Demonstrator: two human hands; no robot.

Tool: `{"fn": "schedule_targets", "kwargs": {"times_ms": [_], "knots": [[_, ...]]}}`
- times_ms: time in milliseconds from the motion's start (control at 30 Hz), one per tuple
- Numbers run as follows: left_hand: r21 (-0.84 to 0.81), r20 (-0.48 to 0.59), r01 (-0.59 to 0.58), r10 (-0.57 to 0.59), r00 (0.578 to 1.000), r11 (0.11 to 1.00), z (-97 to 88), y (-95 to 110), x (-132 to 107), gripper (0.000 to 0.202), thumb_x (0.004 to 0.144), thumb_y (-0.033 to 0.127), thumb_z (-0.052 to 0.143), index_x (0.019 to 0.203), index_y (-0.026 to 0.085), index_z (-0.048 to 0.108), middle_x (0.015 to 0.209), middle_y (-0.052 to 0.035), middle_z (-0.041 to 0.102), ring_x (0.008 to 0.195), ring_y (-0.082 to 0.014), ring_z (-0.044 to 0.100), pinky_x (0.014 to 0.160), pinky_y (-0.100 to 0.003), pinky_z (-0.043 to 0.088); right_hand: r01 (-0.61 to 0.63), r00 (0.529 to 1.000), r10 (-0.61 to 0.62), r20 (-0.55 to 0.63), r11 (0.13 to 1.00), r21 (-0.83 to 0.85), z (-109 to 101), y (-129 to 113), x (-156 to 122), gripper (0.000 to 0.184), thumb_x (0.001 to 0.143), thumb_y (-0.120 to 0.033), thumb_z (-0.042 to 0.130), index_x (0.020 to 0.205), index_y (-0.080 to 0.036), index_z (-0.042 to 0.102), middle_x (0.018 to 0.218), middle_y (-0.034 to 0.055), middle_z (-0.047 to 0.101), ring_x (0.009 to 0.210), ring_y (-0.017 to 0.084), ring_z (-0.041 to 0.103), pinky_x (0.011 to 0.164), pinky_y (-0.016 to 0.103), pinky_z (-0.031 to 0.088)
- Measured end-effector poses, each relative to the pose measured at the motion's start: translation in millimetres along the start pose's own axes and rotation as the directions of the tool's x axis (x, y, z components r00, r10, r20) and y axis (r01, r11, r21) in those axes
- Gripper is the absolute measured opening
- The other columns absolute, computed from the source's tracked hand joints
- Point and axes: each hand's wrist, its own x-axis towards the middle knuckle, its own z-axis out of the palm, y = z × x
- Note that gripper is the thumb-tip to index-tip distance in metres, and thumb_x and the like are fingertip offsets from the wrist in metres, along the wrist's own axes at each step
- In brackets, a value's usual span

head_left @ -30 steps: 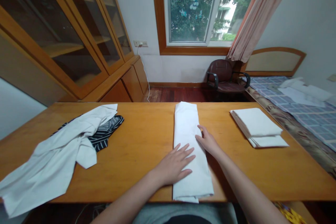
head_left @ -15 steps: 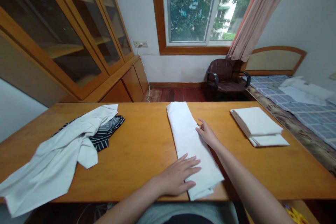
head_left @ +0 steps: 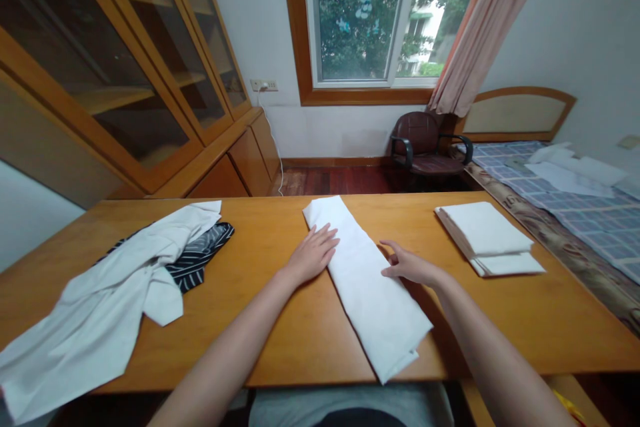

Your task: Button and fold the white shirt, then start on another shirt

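A white cloth (head_left: 367,287), folded into a long strip, lies slantwise on the wooden table (head_left: 240,320) in front of me. My left hand (head_left: 314,255) rests on its left edge near the far end, fingers stretched out flat. At the strip's right edge, about halfway along, is my right hand (head_left: 407,265); its fingers are parted and the tips are at the cloth's border. Nothing is gripped in either hand.
A folded stack of white cloth (head_left: 493,233) lies on the table's right side. On the left, a loose white cloth (head_left: 110,293) covers part of a black striped cloth (head_left: 203,253) and hangs over the front edge. A brown armchair (head_left: 423,143) stands beyond the table.
My left hand has slid from the strip's near end to its far left edge. My right hand has shifted slightly nearer me. The strip has turned, its far end now further left.
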Motion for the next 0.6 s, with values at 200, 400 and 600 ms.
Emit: {"fn": "schedule_targets", "kwargs": {"times_ms": [200,400,600], "knots": [[0.248,0.018,0.063,-0.070,0.997,0.967,4.6,-22.3,8.3,0.039,0.101,0.038,0.045,0.132,0.021,0.061,0.142,-0.0104,0.058,0.139,-0.0272,0.044,0.123,-0.053,0.012,0.009,0.956,-0.103,-0.273,0.945,-0.327,-8.2,-4.1,13.1,0.066,0.080,-0.014,0.065,0.144,-0.015,0.047,0.088,0.0058,0.070,0.079,0.022,0.064,0.074,0.032,0.046],[0.486,-0.076,0.213,-0.202,0.976,0.847,9.6,2.6,-13.1,0.037,0.100,0.035,0.044,0.123,0.016,0.065,0.108,-0.0141,0.067,0.101,-0.0269,0.062,0.090,-0.041,0.046,-0.064,0.758,-0.469,-0.454,0.639,-0.766,3.2,-16.4,27.7,0.040,0.094,-0.014,0.047,0.130,-0.017,0.062,0.125,0.0162,0.066,0.114,0.031,0.057,0.098,0.044,0.043],[0.535,-0.128,0.292,-0.266,0.956,0.793,-3.6,10.8,-24.9,0.033,0.098,0.030,0.043,0.112,0.017,0.069,0.107,-0.0140,0.067,0.098,-0.0280,0.063,0.089,-0.043,0.046,0.238,0.793,-0.592,-0.142,0.515,-0.824,53.6,-18.0,33.2,0.041,0.101,-0.034,0.046,0.137,-0.019,0.059,0.152,0.0122,0.048,0.140,0.033,0.042,0.114,0.052,0.034]]}}
